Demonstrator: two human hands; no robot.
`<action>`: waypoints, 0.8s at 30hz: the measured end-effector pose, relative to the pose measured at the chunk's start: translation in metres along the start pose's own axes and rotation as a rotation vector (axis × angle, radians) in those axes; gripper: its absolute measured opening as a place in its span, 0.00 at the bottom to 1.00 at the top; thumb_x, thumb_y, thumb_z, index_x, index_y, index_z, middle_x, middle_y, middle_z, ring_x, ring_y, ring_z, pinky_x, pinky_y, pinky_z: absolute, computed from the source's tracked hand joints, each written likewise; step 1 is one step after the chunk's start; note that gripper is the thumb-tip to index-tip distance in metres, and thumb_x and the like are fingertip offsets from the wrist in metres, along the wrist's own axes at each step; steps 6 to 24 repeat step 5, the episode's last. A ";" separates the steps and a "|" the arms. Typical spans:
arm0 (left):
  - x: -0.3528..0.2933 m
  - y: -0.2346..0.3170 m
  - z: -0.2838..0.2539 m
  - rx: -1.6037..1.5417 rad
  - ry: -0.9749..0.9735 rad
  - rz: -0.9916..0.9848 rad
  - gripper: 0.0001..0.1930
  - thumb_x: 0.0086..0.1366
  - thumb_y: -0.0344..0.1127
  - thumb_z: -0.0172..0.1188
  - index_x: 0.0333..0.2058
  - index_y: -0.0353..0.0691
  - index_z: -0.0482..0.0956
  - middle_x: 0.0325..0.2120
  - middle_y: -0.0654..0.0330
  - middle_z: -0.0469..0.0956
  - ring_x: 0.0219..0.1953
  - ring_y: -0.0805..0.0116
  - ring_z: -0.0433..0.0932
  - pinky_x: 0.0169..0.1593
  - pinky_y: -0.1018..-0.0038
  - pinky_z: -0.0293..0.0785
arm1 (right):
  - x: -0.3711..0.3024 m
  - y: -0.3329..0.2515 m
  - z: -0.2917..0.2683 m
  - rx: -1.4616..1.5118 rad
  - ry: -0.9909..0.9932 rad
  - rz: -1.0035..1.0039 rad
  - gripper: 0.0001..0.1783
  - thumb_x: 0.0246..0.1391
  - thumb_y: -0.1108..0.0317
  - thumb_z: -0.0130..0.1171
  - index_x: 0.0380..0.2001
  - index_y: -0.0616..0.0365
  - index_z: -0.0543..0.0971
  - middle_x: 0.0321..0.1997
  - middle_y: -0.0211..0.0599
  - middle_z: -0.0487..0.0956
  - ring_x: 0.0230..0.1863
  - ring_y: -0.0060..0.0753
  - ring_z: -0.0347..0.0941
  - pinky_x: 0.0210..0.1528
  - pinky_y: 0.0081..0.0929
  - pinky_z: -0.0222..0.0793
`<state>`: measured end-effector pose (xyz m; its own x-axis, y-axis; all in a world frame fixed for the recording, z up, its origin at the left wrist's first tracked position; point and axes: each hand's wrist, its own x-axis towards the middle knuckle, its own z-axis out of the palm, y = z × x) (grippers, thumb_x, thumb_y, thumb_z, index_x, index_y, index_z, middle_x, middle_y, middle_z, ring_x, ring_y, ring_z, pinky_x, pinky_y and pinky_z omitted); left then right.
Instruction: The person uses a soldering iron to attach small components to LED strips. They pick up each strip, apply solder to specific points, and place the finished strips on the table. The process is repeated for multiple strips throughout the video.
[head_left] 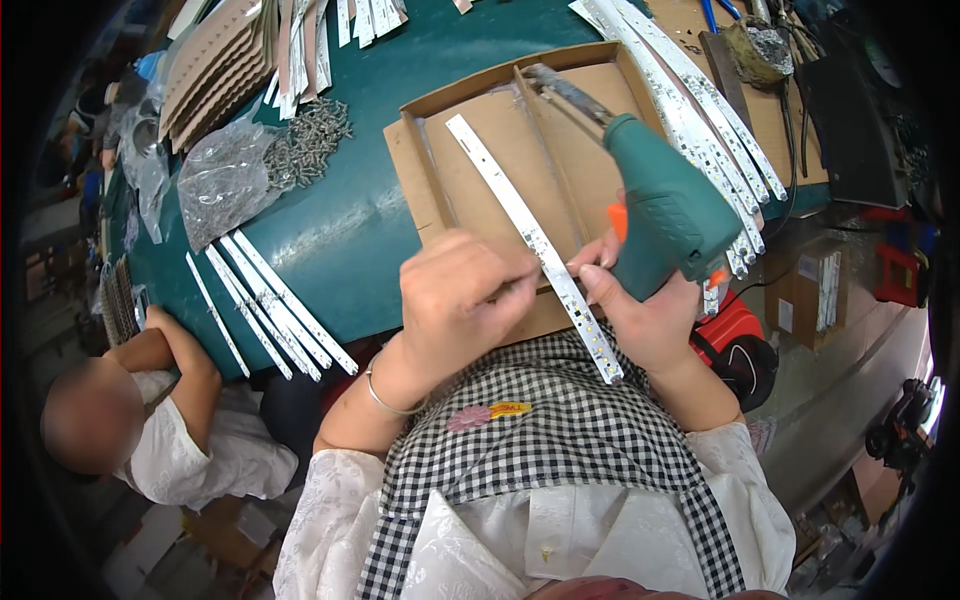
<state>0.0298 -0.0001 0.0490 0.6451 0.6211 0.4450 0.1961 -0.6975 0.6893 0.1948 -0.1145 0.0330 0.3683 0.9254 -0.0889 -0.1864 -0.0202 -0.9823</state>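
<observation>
A narrow white LED circuit strip (535, 237) lies slantwise over a shallow cardboard box (412, 165), its lower end reaching past the box toward my apron. Just left of the strip, my left hand (460, 290) is closed with its fingers pinched; anything between them is hidden. My right hand (645, 310) grips a green pistol-shaped tool (672, 195) with an orange trigger, and that hand's thumb and a fingertip come close to the strip's right edge. The tool's dark metal nose points up and left, above the box.
Loose LED strips (275, 300) lie at the left table edge, near a plastic bag (225, 180) and a heap of small metal parts (310, 140). More strips (690, 110) fan out at right. Stacked boards (215, 75) stand far left. Another person (190, 420) sits at left.
</observation>
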 end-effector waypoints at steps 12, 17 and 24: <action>0.001 -0.023 0.002 0.240 0.020 -0.045 0.09 0.44 0.25 0.72 0.25 0.44 0.83 0.23 0.62 0.82 0.32 0.66 0.81 0.52 0.55 0.65 | 0.001 -0.004 -0.004 0.009 0.008 -0.055 0.24 0.56 0.83 0.61 0.53 0.63 0.64 0.38 0.36 0.74 0.40 0.30 0.78 0.42 0.25 0.77; 0.001 -0.023 0.002 0.240 0.020 -0.045 0.09 0.44 0.25 0.72 0.25 0.44 0.83 0.23 0.62 0.82 0.32 0.66 0.81 0.52 0.55 0.65 | 0.001 -0.004 -0.004 0.009 0.008 -0.055 0.24 0.56 0.83 0.61 0.53 0.63 0.64 0.38 0.36 0.74 0.40 0.30 0.78 0.42 0.25 0.77; 0.001 -0.023 0.002 0.240 0.020 -0.045 0.09 0.44 0.25 0.72 0.25 0.44 0.83 0.23 0.62 0.82 0.32 0.66 0.81 0.52 0.55 0.65 | 0.001 -0.004 -0.004 0.009 0.008 -0.055 0.24 0.56 0.83 0.61 0.53 0.63 0.64 0.38 0.36 0.74 0.40 0.30 0.78 0.42 0.25 0.77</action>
